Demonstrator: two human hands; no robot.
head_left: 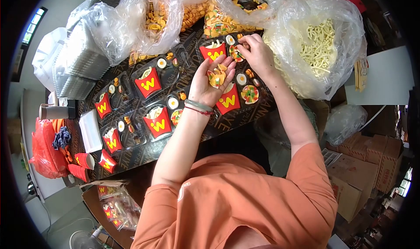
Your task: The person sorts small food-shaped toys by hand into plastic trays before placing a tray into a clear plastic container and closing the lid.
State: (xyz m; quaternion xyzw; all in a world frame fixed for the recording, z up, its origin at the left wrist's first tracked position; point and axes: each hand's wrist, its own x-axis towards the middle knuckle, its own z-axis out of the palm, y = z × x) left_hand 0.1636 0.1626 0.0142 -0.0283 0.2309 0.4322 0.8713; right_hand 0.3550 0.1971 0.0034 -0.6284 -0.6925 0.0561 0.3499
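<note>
Pizza-slice pieces [217, 78] lie in the upturned palm of the left hand [202, 83], just on the near side of the far tray [205, 40]; its fingers curl loosely beneath them, not clenched. Over that tray, the right hand [258, 55] has thumb and fingertips brought close together beside the pizza round [236, 53]; whether they grip a piece, I cannot tell.

The step looks like laying slices into a round: best to hold the palm level and near the tray, pick one slice at a time, point each tip inward and avoid nudging the egg [230, 40].

The dark table [210, 133] carries printed lettering and, left of the far tray and nearer, more trays with red fries boxes [148, 82]. Beyond it slump bags of slices [218, 23]; to its right, a bag of pale fries [318, 47]; well to its left, stacked clear trays [81, 71]. Cartons [356, 163] stand well off to its right, nearer the body.
</note>
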